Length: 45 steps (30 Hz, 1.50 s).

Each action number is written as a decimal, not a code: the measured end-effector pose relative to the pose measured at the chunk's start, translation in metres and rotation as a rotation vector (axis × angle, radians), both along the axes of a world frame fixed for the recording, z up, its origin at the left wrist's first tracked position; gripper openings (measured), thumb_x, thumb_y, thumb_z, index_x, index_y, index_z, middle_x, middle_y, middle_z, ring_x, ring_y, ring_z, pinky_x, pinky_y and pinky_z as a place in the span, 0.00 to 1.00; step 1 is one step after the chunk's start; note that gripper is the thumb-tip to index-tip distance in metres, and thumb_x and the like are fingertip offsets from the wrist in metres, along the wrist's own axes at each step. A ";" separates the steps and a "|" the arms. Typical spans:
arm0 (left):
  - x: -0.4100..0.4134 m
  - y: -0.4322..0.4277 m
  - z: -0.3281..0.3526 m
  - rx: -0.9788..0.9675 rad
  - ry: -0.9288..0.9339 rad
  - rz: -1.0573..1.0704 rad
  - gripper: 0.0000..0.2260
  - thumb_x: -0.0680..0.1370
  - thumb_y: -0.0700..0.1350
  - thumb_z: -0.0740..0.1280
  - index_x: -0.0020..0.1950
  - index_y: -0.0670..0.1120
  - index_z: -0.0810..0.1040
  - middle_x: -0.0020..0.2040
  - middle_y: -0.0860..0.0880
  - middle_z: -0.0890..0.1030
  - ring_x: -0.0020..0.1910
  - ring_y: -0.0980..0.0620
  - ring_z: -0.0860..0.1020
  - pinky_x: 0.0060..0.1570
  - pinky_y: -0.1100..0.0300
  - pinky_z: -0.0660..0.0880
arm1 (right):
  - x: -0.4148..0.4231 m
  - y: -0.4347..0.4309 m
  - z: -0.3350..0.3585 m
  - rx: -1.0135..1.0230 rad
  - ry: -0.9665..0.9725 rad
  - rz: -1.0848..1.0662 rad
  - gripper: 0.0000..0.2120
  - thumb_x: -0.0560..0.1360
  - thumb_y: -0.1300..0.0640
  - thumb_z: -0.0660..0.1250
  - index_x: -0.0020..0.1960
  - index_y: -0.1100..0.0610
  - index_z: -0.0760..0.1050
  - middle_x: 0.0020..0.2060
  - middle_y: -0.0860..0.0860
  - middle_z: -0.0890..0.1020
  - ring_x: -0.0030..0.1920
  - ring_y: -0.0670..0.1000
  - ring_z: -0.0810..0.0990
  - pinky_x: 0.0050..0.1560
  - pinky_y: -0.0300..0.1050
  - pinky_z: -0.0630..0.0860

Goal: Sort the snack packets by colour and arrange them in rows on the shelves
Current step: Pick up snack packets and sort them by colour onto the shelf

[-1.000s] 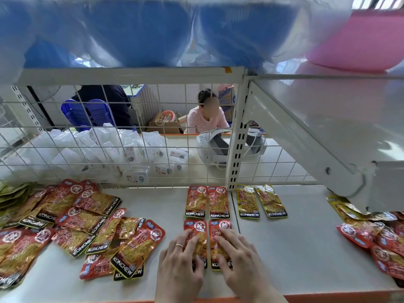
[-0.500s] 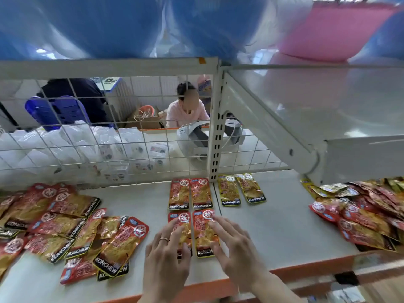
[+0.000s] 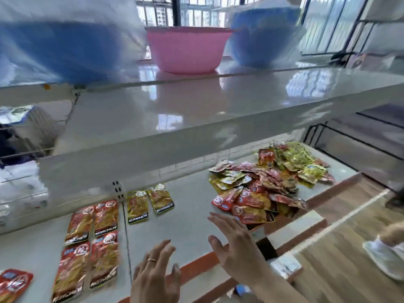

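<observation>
Red snack packets (image 3: 91, 239) lie in two neat rows of two on the grey shelf (image 3: 188, 219). Two yellow packets (image 3: 149, 203) lie side by side behind and to the right of them. A mixed heap of red and yellow packets (image 3: 264, 182) covers the shelf's right part. My left hand (image 3: 155, 276), with a ring, hovers open above the shelf's front edge, right of the red rows. My right hand (image 3: 236, 243) is open with fingers spread, just left of the heap's nearest red packets, touching none. One more red packet (image 3: 13, 285) shows at the bottom left.
The upper shelf (image 3: 196, 110) overhangs the packets and carries a pink basin (image 3: 188, 49) and blue bagged basins (image 3: 262, 36). An orange strip (image 3: 196, 267) edges the lower shelf. Wooden floor (image 3: 349, 248) lies at right, with a white shoe (image 3: 384, 259).
Both hands have lifted off the front red packets and moved right. The view has swung right, bringing the mixed heap into sight; the left pile has left the view.
</observation>
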<state>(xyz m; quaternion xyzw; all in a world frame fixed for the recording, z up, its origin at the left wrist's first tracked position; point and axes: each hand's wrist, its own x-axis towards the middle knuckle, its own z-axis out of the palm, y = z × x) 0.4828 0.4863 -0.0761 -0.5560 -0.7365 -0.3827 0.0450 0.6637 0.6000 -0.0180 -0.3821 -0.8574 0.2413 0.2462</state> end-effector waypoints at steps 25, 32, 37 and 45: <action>0.130 0.166 -0.002 -0.574 0.102 -0.068 0.39 0.68 0.80 0.50 0.75 0.64 0.65 0.80 0.47 0.61 0.74 0.35 0.65 0.61 0.36 0.73 | 0.167 0.152 -0.025 -0.056 -0.303 -0.260 0.30 0.77 0.43 0.67 0.76 0.44 0.63 0.76 0.42 0.63 0.76 0.46 0.58 0.76 0.49 0.57; 0.127 0.196 -0.001 -0.690 0.124 -0.020 0.46 0.56 0.81 0.25 0.75 0.72 0.36 0.82 0.48 0.39 0.78 0.39 0.52 0.73 0.43 0.62 | 0.168 0.185 -0.042 -0.148 -0.341 -0.272 0.27 0.80 0.49 0.64 0.77 0.42 0.60 0.78 0.44 0.59 0.78 0.49 0.56 0.77 0.49 0.55; 0.134 0.217 -0.009 -0.652 0.145 0.001 0.41 0.64 0.81 0.33 0.77 0.72 0.47 0.82 0.45 0.52 0.75 0.37 0.60 0.68 0.40 0.68 | 0.180 0.218 -0.046 -0.109 -0.260 -0.197 0.26 0.81 0.61 0.62 0.75 0.43 0.65 0.75 0.44 0.66 0.75 0.47 0.59 0.75 0.42 0.56; 0.157 0.242 0.003 -0.712 0.278 0.112 0.37 0.70 0.79 0.46 0.75 0.67 0.64 0.73 0.38 0.71 0.65 0.33 0.71 0.54 0.37 0.74 | 0.212 0.273 -0.032 -0.105 -0.267 0.073 0.27 0.78 0.48 0.68 0.75 0.41 0.65 0.74 0.41 0.67 0.74 0.45 0.61 0.74 0.44 0.61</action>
